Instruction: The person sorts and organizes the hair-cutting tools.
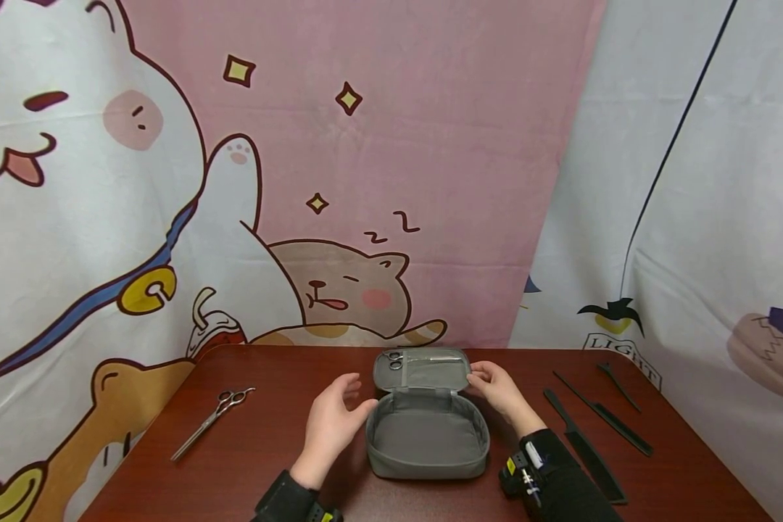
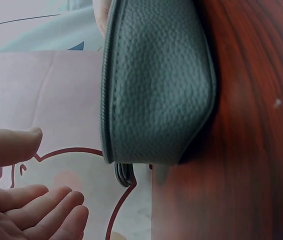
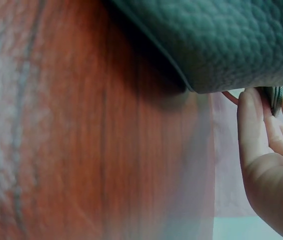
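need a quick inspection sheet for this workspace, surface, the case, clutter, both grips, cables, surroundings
Surface: reddish-brown table, glossy wood grain.
Job's things: grey case, lid raised at the back; ring handles show in the lid; nothing seen in the main compartment.
Clutter: scissors lie left; two dark combs and a small dark tool lie right.
Left grip: open beside the case, apart from the lid.
Right grip: pinches the lid's right edge.
Cables: nothing seen.
Surroundings: cartoon-printed cloth hangs behind.
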`<state>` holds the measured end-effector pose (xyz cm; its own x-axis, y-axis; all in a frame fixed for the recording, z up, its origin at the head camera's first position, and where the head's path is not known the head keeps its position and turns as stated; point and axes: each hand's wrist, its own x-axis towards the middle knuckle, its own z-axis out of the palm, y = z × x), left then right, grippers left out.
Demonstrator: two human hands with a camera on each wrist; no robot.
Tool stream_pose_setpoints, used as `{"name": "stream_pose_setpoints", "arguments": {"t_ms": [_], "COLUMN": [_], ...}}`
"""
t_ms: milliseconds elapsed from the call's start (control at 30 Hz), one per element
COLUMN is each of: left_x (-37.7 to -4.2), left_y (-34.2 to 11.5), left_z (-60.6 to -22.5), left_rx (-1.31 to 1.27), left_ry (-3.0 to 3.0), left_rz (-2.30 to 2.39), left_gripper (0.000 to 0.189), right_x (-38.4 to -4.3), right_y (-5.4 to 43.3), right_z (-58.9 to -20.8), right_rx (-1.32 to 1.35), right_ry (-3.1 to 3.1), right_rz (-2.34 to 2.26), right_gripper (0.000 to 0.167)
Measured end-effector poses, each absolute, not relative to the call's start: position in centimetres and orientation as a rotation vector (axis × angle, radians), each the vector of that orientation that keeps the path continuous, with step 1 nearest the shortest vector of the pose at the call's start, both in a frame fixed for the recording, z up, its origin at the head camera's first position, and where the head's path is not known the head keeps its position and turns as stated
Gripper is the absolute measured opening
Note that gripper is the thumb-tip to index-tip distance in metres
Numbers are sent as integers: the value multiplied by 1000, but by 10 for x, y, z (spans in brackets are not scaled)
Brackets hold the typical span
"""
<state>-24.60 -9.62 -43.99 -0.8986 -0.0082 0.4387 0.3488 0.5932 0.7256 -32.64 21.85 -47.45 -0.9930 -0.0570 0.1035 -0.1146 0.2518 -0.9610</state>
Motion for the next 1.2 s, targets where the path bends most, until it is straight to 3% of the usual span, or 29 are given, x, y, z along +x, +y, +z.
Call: {"name": "stream_pose_setpoints", "arguments": {"t_ms": [1200], "left_x": [-247], "left_y": [-147], "left_z": [-448], "left_rx": [-45], "left_ry": [-2629], "left_rz": [-1015], "left_gripper": [59], "right_x": [-328], "right_y": [219], "right_z": [-477], "right_rx": [123], "right_ry": [-2556], "right_rz": [1983], "right_gripper": [30]}}
